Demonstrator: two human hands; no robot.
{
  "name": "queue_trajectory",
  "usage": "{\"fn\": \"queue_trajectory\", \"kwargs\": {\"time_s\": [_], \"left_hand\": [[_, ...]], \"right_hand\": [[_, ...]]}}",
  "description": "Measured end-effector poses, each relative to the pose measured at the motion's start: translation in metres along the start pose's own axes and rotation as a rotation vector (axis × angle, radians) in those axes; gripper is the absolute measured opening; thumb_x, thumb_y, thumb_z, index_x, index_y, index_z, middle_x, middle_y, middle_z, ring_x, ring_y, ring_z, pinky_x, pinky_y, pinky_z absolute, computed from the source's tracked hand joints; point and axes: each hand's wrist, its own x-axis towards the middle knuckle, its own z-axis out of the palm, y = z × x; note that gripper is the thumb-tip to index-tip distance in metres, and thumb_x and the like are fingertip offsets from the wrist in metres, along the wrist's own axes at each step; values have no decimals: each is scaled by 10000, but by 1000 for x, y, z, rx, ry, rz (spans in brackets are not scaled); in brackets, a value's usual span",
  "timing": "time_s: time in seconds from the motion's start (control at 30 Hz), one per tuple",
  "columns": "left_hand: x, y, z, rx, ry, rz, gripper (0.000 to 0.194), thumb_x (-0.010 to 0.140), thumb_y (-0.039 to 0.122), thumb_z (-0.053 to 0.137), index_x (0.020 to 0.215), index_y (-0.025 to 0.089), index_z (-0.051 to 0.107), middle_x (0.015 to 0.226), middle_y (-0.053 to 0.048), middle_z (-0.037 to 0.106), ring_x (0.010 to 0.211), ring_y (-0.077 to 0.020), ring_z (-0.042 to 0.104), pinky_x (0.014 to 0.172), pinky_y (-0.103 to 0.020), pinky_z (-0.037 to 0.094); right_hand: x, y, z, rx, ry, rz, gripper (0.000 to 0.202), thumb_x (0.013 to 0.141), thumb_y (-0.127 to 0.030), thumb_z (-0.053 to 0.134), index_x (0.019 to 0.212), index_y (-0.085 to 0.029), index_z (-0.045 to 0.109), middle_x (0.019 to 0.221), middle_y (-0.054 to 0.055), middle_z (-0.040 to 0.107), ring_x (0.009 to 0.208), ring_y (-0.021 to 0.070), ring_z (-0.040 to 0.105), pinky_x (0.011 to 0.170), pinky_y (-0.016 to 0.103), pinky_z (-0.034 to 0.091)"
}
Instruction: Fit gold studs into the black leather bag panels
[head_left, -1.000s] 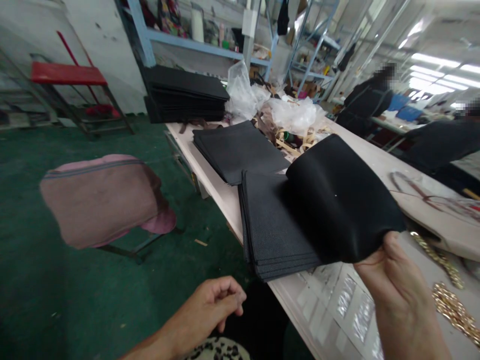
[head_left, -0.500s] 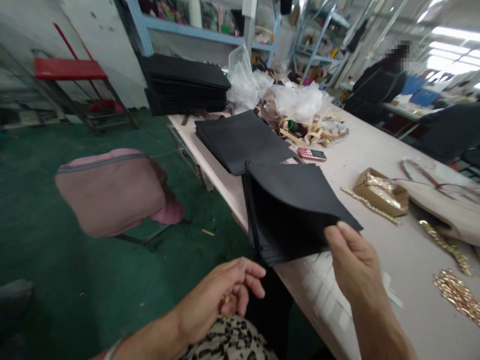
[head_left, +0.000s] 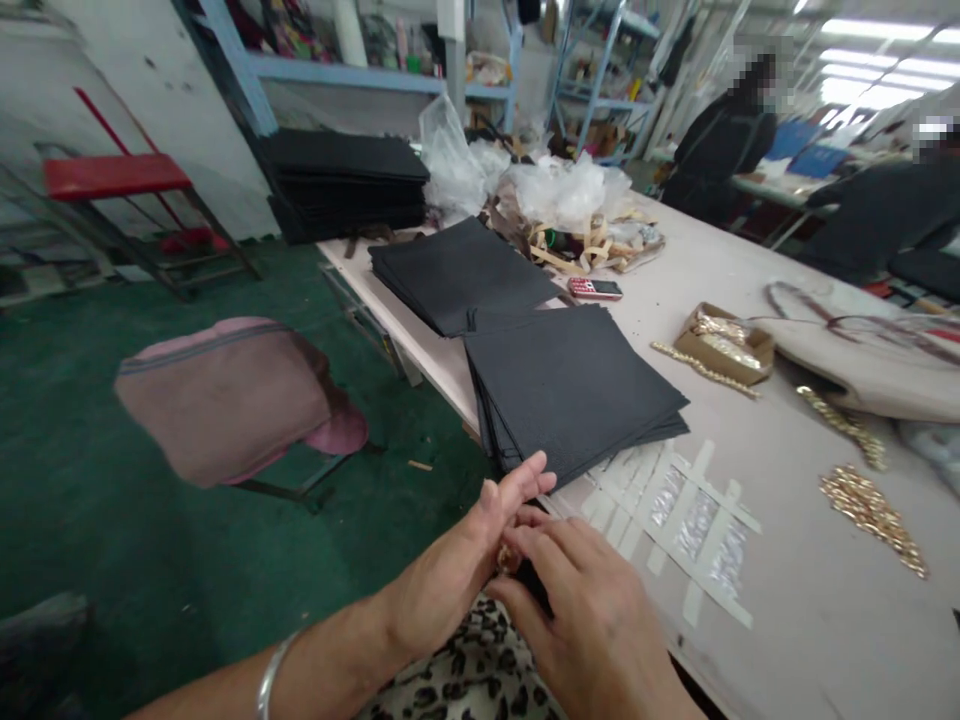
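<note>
My left hand point(head_left: 480, 545) is cupped above my lap. Its index finger is stretched out, and the other fingers curl around small gold-coloured pieces point(head_left: 508, 557). My right hand point(head_left: 592, 610) meets it, thumb and fingertips drawn together at the left palm. What those fingertips pinch is hidden. Just beyond both hands, a stack of black sheets point(head_left: 574, 385) lies at the table's near edge, its top sheet flat. A second stack of black sheets point(head_left: 465, 275) lies behind it, partly overlapped.
White strips with clear pieces point(head_left: 697, 525) lie right of the stack. Gold chain pieces point(head_left: 874, 515), a small cardboard box point(head_left: 686, 335), a beige bag point(head_left: 862, 370) and a phone point(head_left: 595, 289) are on the table point(head_left: 810, 620). A cloth-draped stool point(head_left: 225, 400) stands left.
My right hand has let go of the lifted sheet's corner and come to my left hand. The sheet now lies flat on the stack. The white strips have come into view.
</note>
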Motion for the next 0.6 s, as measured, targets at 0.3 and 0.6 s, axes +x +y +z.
{"fn": "queue_trajectory", "kwargs": {"time_s": [0.3, 0.6], "left_hand": [[-5, -13, 1, 362, -146, 66, 721, 921, 734, 215, 1535, 362, 282, 1599, -16, 314, 1460, -300, 244, 1200, -497, 120], [-6, -25, 0, 155, 33, 83, 669, 957, 686, 232, 1458, 305, 454, 1530, -39, 435, 1419, -289, 327, 1174, -472, 219]], "right_hand": [[-25, 21, 7, -52, 132, -111, 111, 901, -195, 586, 955, -215, 682, 921, 79, 729, 789, 228, 687, 642, 314, 558], [-11, 9, 3, 620, -40, 344, 232, 929, -264, 554, 801, -191, 733, 761, 29, 736, 719, 155, 687, 666, 219, 518]]}}
